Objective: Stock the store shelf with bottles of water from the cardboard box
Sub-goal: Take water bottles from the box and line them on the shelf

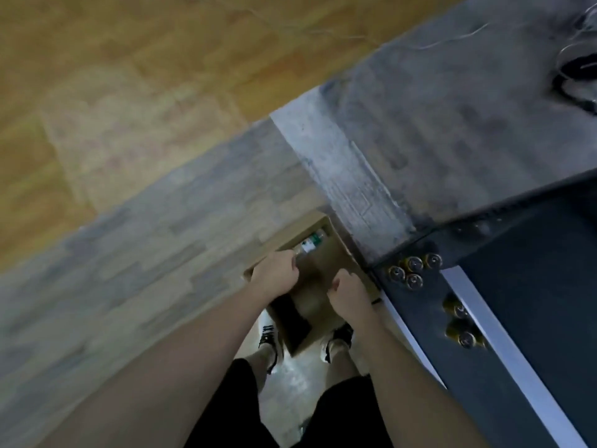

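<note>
An open cardboard box [326, 253] stands on the floor between my feet and the shelf. A water bottle [309, 245] with a green and white label lies at its far end. My left hand [274, 274] reaches into the box, fingers closed around that bottle's neck. Over the box's right side, my right hand [349, 295] is curled into a fist, and no object shows in it. The dark store shelf [429, 305] runs along the right, with a cluster of bottles [413, 270] on it, seen from above.
Two more bottles [462, 324] stand further along the shelf, behind its pale front strip [416, 344]. My feet in sandals [268, 337] flank the box's near end. Wood-pattern floor [129, 124] spreads to the left; a grey ledge [436, 124] lies above the shelf.
</note>
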Available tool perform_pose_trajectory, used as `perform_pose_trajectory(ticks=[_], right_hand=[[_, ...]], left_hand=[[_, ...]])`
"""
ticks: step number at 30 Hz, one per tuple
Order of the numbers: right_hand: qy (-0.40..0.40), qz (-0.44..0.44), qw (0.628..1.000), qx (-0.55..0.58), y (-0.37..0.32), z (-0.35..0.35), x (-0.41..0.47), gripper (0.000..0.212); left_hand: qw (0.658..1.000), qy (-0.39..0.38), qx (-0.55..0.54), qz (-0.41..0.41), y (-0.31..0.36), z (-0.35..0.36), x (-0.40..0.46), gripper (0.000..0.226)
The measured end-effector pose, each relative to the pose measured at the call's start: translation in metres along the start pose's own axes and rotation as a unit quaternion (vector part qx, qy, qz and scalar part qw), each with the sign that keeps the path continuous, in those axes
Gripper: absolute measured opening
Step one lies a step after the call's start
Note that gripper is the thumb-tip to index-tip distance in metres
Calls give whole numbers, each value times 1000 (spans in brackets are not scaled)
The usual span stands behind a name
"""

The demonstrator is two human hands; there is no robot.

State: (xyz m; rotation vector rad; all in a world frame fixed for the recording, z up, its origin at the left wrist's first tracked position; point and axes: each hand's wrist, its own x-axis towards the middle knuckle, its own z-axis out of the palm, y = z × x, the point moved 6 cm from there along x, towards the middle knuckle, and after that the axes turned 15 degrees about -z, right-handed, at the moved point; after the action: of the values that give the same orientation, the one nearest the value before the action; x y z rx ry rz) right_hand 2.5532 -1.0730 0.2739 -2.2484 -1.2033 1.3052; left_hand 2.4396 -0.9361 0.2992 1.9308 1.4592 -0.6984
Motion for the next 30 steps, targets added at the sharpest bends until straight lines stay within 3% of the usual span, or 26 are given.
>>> perform_pose_trajectory(ticks=[10, 17, 21, 26, 30], right_hand=[[-44, 8, 999, -24, 36, 70, 118, 25], [-85, 91, 992, -15, 73, 173, 216, 42], [-118, 100, 985, -76, 105, 230, 268, 54], [-152, 35, 967, -199, 137, 290, 344, 64], [-152, -45, 938, -309, 153, 336, 405, 59]], left_hand=[[998, -32, 29, -47, -34, 56, 120, 13], [988, -136, 33, -68, -95, 147, 243, 8], [985, -160, 30, -62, -124, 196, 301, 9], [983, -166, 40, -67, -159, 243, 367, 17], [982, -156, 7, -102, -184, 276, 408, 20]])
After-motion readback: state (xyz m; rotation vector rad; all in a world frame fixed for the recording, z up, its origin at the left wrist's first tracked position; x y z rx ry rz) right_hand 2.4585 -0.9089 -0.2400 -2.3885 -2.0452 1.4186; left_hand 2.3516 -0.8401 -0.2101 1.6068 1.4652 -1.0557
